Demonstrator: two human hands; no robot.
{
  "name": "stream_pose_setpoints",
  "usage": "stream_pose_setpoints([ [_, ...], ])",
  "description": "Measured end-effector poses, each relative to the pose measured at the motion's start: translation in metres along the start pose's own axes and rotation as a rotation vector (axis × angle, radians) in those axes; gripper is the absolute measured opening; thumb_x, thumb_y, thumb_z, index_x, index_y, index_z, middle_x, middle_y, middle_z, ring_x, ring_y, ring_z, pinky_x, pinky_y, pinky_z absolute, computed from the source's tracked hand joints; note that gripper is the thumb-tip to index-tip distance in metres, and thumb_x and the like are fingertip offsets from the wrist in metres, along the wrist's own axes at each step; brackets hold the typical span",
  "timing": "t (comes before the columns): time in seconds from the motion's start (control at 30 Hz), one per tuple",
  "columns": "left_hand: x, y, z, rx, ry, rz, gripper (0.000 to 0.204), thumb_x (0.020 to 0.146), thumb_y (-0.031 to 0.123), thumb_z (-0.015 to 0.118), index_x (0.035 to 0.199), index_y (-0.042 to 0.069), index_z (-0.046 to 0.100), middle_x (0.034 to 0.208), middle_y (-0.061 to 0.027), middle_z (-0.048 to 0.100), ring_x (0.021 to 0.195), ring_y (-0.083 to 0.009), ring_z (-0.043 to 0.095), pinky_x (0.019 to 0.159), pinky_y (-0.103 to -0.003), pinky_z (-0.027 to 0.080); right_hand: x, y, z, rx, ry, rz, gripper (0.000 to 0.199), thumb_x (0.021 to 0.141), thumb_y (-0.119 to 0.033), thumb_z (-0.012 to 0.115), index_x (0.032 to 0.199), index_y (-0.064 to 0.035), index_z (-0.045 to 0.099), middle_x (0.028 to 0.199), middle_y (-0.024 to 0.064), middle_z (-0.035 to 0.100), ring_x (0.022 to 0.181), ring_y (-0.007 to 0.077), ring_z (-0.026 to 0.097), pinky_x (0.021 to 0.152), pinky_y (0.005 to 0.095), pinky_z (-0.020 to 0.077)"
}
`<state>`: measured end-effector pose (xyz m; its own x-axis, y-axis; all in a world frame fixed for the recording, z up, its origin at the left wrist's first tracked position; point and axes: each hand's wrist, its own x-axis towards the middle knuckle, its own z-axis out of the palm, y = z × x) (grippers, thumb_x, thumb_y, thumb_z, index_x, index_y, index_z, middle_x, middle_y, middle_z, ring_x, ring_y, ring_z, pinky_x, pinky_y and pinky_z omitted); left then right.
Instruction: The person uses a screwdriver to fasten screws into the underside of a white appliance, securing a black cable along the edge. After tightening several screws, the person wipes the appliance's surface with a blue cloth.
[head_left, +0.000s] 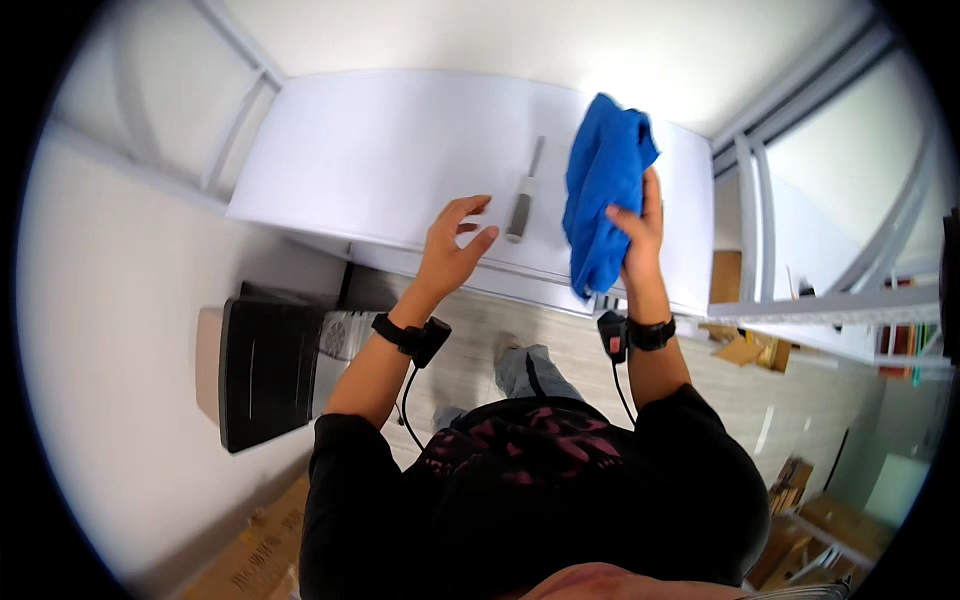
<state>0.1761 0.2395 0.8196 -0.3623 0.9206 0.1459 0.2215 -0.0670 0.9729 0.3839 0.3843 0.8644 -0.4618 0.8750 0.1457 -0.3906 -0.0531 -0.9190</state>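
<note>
left hand (455, 245) open, empty — right of it the brush (522, 200) | right hand (640, 225) grips blue cloth (603, 190) above table (380, 150)

Blue cloth (605, 190): soft, matt, creased fabric. Table (380, 160): smooth white top, slight sheen. Tool (524, 192): grey metal-looking shaft, matt handle. Floor (720, 390): pale wood-look boards.

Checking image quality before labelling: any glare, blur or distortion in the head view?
Head view: strong fisheye, table edges and shelf frames bend toward the black rim; glare blows out the tabletop's far edge beside the blue cloth; soft shadows only; centre reasonably sharp, right hand, left hand and the slim tool readable; rim areas smeared and dim.
</note>
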Motion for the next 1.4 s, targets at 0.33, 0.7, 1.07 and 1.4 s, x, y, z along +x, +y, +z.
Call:
stream_pose_setpoints([
  [0.33,-0.139,0.039,-0.095,-0.251,0.382,0.026,0.063,0.078,0.007,0.072,0.131,0.002,0.040,0.120,-0.0065,0.054,0.110,-0.0147,0.051,0.096,-0.032,0.041,-0.085,0.081,0.180,-0.498,-0.794,-0.339,0.087,0.068,-0.031,0.079,0.137,-0.0064,0.033,0.136,0.0227,0.027,0.123,0.0386,0.034,0.103,0.0441,0.0304],
  [0.7,-0.358,0.050,-0.241,-0.402,0.424,-0.086,0.041,0.085,0.011,0.067,0.122,0.001,0.053,0.110,-0.0053,0.061,0.103,-0.0139,0.055,0.094,-0.031,0.043,-0.142,0.166,0.314,0.304,-0.805,0.549,0.023,0.090,-0.017,0.049,0.102,-0.0006,0.058,0.114,0.0142,0.060,0.103,0.0247,0.058,0.094,0.0382,0.0435],
  [1.07,-0.399,0.063,-0.301,-0.732,0.890,0.086,0.040,0.096,0.031,0.050,0.126,0.005,0.046,0.119,-0.0076,0.056,0.104,-0.0153,0.055,0.088,-0.031,0.047,-0.271,0.114,0.443,-0.492,-1.348,-0.525,0.078,0.065,-0.034,0.078,0.131,-0.0092,0.045,0.140,0.0177,0.037,0.133,0.0386,0.029,0.105,0.0516,0.0257],
  [1.4,-0.417,0.038,-0.326,-0.167,0.684,0.036,0.056,0.091,0.025,0.059,0.137,0.001,0.036,0.128,-0.0122,0.052,0.114,-0.0209,0.052,0.093,-0.031,0.042,-0.234,0.132,0.469,-0.506,-1.129,-0.765,0.070,0.055,0.005,0.065,0.123,-0.0074,0.055,0.130,0.0207,0.047,0.115,0.0393,0.050,0.095,0.0408,0.0427],
])
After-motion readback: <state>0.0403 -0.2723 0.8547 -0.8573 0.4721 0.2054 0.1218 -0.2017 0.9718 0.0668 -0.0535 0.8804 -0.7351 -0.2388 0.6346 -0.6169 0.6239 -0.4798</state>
